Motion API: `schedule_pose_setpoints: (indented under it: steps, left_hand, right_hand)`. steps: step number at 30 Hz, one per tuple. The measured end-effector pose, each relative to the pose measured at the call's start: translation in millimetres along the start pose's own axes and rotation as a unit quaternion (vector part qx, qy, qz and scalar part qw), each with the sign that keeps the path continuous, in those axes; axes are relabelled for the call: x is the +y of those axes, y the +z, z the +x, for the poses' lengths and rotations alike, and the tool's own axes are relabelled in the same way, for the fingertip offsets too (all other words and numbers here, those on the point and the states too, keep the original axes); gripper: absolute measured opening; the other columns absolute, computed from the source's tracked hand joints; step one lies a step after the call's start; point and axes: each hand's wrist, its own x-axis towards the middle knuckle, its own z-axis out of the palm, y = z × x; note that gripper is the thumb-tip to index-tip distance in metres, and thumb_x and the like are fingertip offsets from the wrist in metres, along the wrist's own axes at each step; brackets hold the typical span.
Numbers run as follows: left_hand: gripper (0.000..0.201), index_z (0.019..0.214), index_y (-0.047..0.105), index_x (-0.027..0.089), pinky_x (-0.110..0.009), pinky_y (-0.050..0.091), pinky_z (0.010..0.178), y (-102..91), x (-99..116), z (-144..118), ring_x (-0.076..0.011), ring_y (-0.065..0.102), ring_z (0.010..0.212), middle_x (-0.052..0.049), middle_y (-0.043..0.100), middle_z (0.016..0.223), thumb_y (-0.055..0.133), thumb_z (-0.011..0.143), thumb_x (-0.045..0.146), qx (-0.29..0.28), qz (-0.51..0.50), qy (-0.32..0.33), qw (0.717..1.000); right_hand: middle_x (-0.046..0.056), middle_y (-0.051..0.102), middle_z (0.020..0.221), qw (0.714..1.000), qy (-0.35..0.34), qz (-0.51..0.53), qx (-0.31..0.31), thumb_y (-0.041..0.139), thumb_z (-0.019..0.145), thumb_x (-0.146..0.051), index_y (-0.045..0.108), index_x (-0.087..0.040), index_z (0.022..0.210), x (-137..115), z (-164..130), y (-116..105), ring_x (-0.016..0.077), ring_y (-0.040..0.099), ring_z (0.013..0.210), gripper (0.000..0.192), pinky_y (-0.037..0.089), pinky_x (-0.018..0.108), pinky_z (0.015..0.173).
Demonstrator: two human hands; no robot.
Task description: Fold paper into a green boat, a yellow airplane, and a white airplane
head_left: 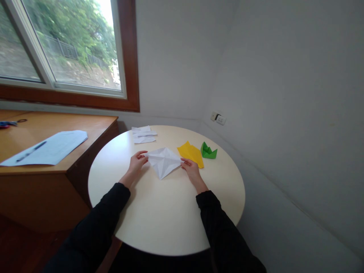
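Observation:
A creased white sheet of paper (pixel 164 160) is spread out as a diamond above the round table, its fold lines crossing near the middle. My left hand (pixel 138 160) pinches its left corner between thumb and fingers. At the opposite corner, my right hand (pixel 191 168) is closed on the paper in the same way. Just beyond my right hand lies a yellow sheet of paper (pixel 191 152), partly behind the hand. A folded green paper boat (pixel 208 151) sits to the right of the yellow sheet.
The round white table (pixel 165 220) carries several white paper pieces (pixel 144 135) at its back left. A wooden desk (pixel 96 131) adjoins on the left, holding large white sheets (pixel 57 146), a pen (pixel 32 151) and scissors (pixel 11 123). Walls stand behind and right.

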Motion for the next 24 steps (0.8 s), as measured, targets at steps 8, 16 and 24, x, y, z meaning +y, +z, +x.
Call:
schedule_pose_setpoints:
  steps: [8,16,24]
  left_hand:
    - [0.027,0.078,0.068,0.012,-0.03,0.048,0.064,1.0,-2.9,0.1,-0.0157,0.059,0.063,-0.004,0.064,0.069,0.07,0.054,0.025,-0.036,0.063,0.017,0.997]
    - [0.018,0.068,0.066,0.013,-0.028,0.046,0.058,-0.6,-4.4,3.0,-0.0155,0.057,0.06,-0.003,0.063,0.064,0.068,0.055,0.025,-0.026,0.084,0.029,0.996]
    - [0.014,0.066,0.064,0.013,-0.028,0.046,0.062,1.6,-0.7,1.1,-0.0139,0.056,0.06,0.0,0.06,0.062,0.066,0.055,0.021,-0.016,0.048,0.021,0.999]
  right_hand:
    - [0.006,0.069,0.086,1.0,0.002,0.005,0.0,0.072,0.056,-0.028,0.07,-0.014,0.09,-0.2,0.0,0.3,0.0138,0.06,0.07,0.036,0.049,0.029,0.068]
    - [0.007,0.069,0.089,1.0,0.0,-0.006,-0.016,0.073,0.055,-0.029,0.069,-0.014,0.093,0.2,0.2,-0.6,0.0156,0.061,0.074,0.041,0.049,0.03,0.069]
    - [0.006,0.069,0.079,0.999,-0.01,-0.037,-0.024,0.074,0.054,-0.026,0.071,-0.013,0.088,1.1,0.6,-1.9,0.0152,0.06,0.068,0.037,0.048,0.031,0.07]
